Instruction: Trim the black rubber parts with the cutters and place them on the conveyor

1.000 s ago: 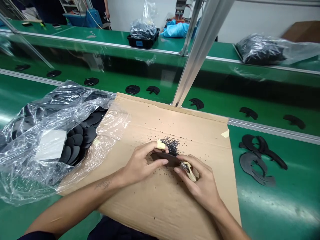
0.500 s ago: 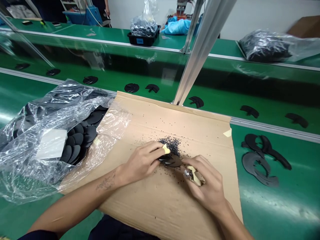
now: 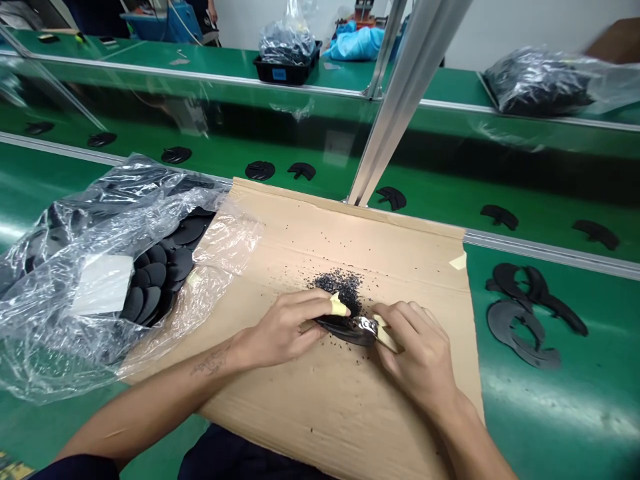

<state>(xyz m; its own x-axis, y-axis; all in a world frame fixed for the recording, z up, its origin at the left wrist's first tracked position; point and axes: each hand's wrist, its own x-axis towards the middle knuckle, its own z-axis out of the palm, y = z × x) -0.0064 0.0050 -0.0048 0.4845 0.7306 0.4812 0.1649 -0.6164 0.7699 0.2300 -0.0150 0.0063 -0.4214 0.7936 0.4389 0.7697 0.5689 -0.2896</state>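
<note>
My left hand (image 3: 285, 328) pinches a flat black rubber piece (image 3: 345, 330) against the cardboard sheet (image 3: 325, 393); its forefinger tip is wrapped in yellowish tape. My right hand (image 3: 417, 357) is closed on a small metal-tipped trimming tool (image 3: 373, 327) with a taped handle, and the tip touches the piece's edge. A heap of tiny black crumbs (image 3: 343, 285) lies on the cardboard just behind the piece.
A clear plastic bag (image 3: 95, 267) full of black round pieces lies at the left. Several trimmed black pieces (image 3: 525, 310) lie on the green table at the right. More black pieces (image 3: 263, 170) ride the green conveyor behind a slanted aluminium post (image 3: 400, 100). Farther bags stand at the back.
My right hand has brought the tool back to the piece's edge after drawing away to the right. My left hand has turned the piece and shifted slightly right.
</note>
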